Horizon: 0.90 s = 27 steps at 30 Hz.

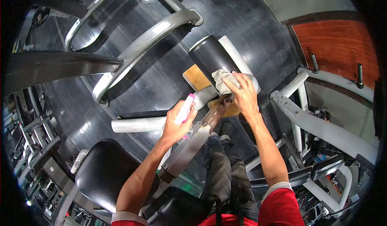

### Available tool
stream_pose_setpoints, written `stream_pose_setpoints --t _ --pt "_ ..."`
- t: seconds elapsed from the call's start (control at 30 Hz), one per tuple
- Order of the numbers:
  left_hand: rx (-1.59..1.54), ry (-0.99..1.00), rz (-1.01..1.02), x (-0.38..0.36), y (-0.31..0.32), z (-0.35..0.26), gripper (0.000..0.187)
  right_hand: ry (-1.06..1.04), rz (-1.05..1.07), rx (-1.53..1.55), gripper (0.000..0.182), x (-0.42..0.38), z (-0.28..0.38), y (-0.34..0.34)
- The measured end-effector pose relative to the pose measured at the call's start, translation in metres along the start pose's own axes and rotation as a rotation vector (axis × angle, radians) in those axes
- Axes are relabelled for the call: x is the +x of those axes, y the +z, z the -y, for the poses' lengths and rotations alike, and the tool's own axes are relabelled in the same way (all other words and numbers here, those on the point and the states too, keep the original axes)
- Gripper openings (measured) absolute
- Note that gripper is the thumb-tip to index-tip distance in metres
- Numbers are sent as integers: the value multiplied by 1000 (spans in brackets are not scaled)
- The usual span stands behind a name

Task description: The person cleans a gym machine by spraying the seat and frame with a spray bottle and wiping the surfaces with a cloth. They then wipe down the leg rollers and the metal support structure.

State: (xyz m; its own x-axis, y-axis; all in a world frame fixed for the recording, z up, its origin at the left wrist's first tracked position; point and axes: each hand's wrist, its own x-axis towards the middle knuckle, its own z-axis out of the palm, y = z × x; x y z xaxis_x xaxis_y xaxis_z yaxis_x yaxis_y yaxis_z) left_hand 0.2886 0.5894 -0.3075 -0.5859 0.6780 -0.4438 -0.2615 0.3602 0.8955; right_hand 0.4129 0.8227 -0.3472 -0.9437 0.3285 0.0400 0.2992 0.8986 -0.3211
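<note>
My left hand is wrapped round a spray bottle with a white and pink head; most of the bottle's body is hidden behind the fingers and wrist. In my right hand is a crumpled pale grey cloth. The cloth touches the near end of a black padded roller on an exercise machine. Just below the roller runs a grey metal beam with a worn, brownish upper part. Two wood-coloured plates show beside the beam.
A black padded seat stands at lower left. Curved silver tubing arches over the dark rubber floor at upper left. Another grey machine frame is on the right, near a reddish wooden panel.
</note>
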Motion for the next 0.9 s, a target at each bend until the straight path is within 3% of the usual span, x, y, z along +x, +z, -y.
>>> stream_pose_setpoints --t 0.1,0.23,0.27,0.33,0.37,0.43,0.57,0.7,0.73,0.77,0.9 --pt "-31 23 -13 1 2 6 17 161 48 221 67 12 -2 -22" --pt "4 66 25 -1 2 14 17 200 -488 465 62 83 10 -19" --pt "7 66 20 0 2 14 17 192 -497 439 60 102 12 -9" --pt "24 86 23 0 2 14 17 113 -377 295 54 130 13 34" --pt "24 85 22 0 2 14 17 148 -170 65 52 135 23 50" --pt "51 79 -10 1 1 9 17 189 -244 -88 54 132 44 54" --pt "-3 10 -7 0 -3 -2 18 192 -230 -4 56 95 38 42" --pt "139 144 46 -3 -1 5 17 99 -72 -76 60 20 22 18" --pt "111 2 73 -7 2 -10 13 94 -10 -98 61 3 20 11" --pt "114 8 67 -9 5 -10 13 88 -16 -96 61 -13 20 4" --pt "213 226 97 -11 10 -12 14 170 253 -47 65 -81 17 -25"
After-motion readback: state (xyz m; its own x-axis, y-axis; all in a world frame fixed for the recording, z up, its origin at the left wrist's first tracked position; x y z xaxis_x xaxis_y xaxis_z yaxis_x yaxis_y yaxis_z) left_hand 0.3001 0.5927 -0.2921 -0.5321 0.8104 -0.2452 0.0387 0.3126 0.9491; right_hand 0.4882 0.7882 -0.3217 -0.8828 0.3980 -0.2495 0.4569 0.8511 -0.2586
